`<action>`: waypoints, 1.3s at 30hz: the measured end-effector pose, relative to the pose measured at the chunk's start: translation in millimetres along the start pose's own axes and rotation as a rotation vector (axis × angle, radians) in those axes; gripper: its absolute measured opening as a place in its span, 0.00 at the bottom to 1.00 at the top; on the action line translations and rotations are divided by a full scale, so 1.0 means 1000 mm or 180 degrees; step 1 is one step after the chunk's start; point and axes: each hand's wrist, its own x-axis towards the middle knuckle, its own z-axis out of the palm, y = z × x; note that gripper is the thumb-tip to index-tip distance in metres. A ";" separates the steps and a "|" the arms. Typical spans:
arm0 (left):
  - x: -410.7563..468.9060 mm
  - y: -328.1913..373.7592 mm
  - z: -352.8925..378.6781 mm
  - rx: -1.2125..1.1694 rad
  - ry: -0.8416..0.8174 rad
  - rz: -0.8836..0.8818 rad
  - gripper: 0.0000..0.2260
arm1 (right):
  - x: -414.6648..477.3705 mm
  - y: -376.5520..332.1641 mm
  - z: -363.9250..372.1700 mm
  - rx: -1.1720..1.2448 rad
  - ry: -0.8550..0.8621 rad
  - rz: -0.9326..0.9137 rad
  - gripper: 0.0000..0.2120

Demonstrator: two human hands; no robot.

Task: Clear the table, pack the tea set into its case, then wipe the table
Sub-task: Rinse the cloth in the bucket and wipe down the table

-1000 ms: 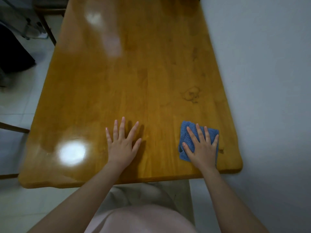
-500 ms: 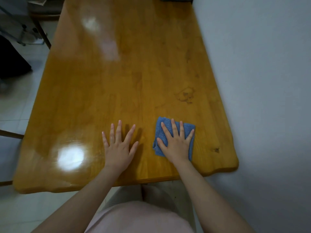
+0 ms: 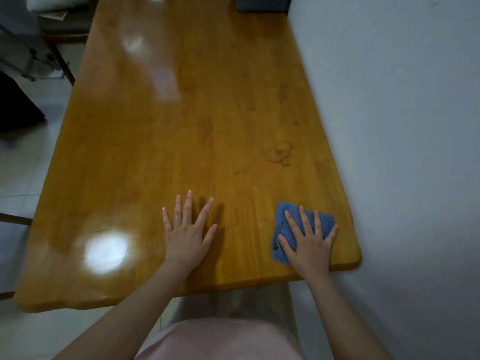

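One dark grey case [image 3: 262,3] sits at the far end of the glossy honey-coloured wooden table [image 3: 181,139], cut off by the frame, so you cannot tell what it holds. Your left hand [image 3: 188,235] lies flat with spread fingers on the bare wood by the near edge, gripping nothing, while your right hand [image 3: 310,242] presses straight fingers on the folded blue cloth [image 3: 280,219] near the table's near right corner. A pale wall [image 3: 402,126] runs along the table's right side, and a chair [image 3: 65,29] stands on the tiled floor [image 3: 23,183] past the far left corner.
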 end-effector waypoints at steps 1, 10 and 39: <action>0.002 0.006 0.001 -0.0019 -0.0020 -0.0004 0.30 | 0.001 0.006 0.000 0.0004 -0.0019 0.0038 0.31; 0.028 0.062 0.000 -0.0183 -0.0008 -0.0158 0.30 | 0.018 0.029 -0.005 0.0086 -0.0120 -0.0094 0.32; 0.140 0.092 -0.004 -0.0189 0.0633 -0.0465 0.28 | 0.215 -0.016 -0.023 0.0005 -0.0055 -0.1017 0.33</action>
